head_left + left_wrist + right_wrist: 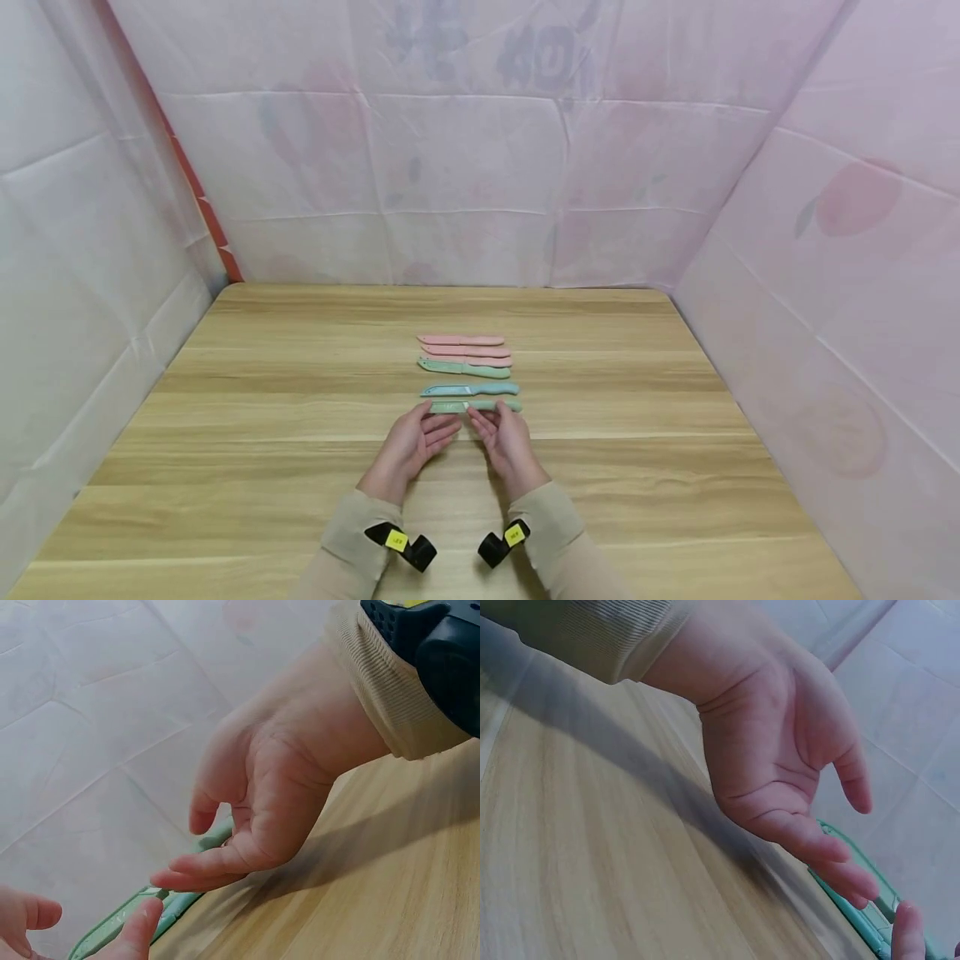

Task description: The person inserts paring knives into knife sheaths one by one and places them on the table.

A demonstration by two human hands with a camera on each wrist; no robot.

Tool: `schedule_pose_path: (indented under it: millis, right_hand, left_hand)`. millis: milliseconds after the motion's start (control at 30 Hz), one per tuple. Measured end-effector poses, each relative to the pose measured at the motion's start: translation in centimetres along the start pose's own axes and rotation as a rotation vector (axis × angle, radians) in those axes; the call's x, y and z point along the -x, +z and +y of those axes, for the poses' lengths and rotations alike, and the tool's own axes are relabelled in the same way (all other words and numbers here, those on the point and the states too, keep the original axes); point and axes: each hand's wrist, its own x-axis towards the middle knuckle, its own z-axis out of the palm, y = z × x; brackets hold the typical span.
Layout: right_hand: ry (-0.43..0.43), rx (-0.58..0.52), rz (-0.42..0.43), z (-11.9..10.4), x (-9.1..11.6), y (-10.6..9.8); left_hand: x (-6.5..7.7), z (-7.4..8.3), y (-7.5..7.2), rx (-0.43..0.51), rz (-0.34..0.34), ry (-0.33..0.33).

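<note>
A light-green sheathed knife [448, 407] lies crosswise, closest to me in a column of knives, its sheath to the left and handle to the right. My left hand [411, 442] is at the sheath end, thumb tip by the sheath and fingers spread below. At the handle side, my right hand [510, 437] has its thumb by the handle and a fingertip near where handle and sheath meet. Both wrist views show thumbs apart from loosely extended fingers. Just behind lies a blue sheathed knife [450, 390].
Farther back, another green sheathed knife [442, 366] lies against pink knives [465, 351], with one more pink knife [461, 340] behind them. All rest on a wood-grain table [637, 467]. Printed cloth walls [465, 167] stand around its back and sides.
</note>
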Motion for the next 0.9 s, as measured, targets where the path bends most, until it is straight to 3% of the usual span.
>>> schedule_pose_path:
  millis: [567,700,800,900]
  right_hand:
    - [0.086,-0.021,-0.079,-1.1,-0.4,-0.9]
    - [0.108,-0.009,-0.066,-1.3,-0.2,-1.0]
    - [0.106,0.054,-0.077,-1.5,0.0,-1.1]
    - [0.048,0.259,-0.146,-2.0,0.1,-1.1]
  left_hand:
    - [-0.1,0.1,-0.4,0.0,-0.015,-0.024]
    - [-0.1,0.1,-0.5,0.018,-0.007,-0.033]
    - [0.0,0.2,-0.6,-0.02,-0.01,-0.008]
    - [0.1,0.7,-0.4,-0.175,0.001,0.058]
